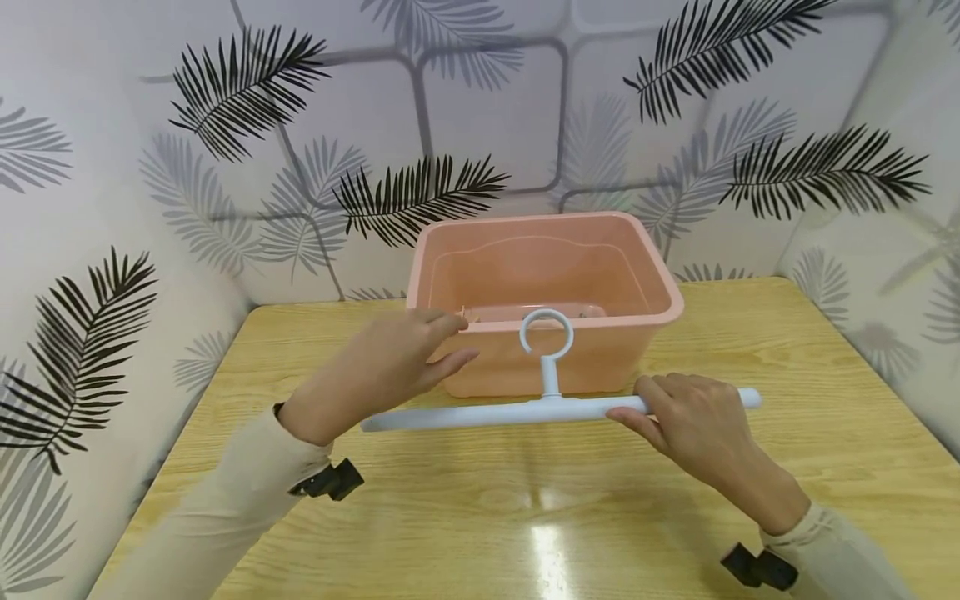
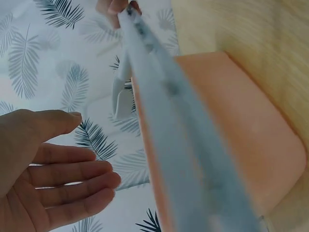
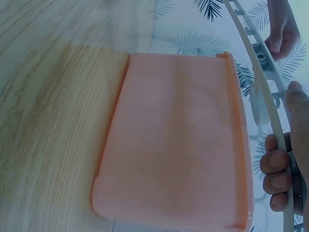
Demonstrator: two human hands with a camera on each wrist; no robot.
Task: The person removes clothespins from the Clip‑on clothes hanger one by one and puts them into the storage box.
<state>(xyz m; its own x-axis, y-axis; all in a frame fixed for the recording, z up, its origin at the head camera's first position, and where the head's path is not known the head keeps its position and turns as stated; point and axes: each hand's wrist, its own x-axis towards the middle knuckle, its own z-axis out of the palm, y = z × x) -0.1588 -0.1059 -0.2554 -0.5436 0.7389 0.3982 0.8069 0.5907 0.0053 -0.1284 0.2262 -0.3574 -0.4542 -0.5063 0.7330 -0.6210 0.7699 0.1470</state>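
A pale blue plastic hanger bar [image 1: 495,414] with a ring-shaped hook [image 1: 567,333] is held up in front of a pink plastic bin [image 1: 525,367]. My right hand [image 1: 693,421] grips the bar near its right end; in the right wrist view the fingers [image 3: 277,181] curl round it. Above the bar's left part is my left hand [image 1: 393,362], its fingers extended and holding nothing. The left wrist view shows that hand [image 2: 63,169] apart from the bar. Small things lie inside the bin, too small to tell.
The bin stands on a wooden table [image 1: 420,517] near its back edge. Behind it rises a wall covering [image 1: 495,125] with a leaf pattern. A small dark device is strapped to each wrist.
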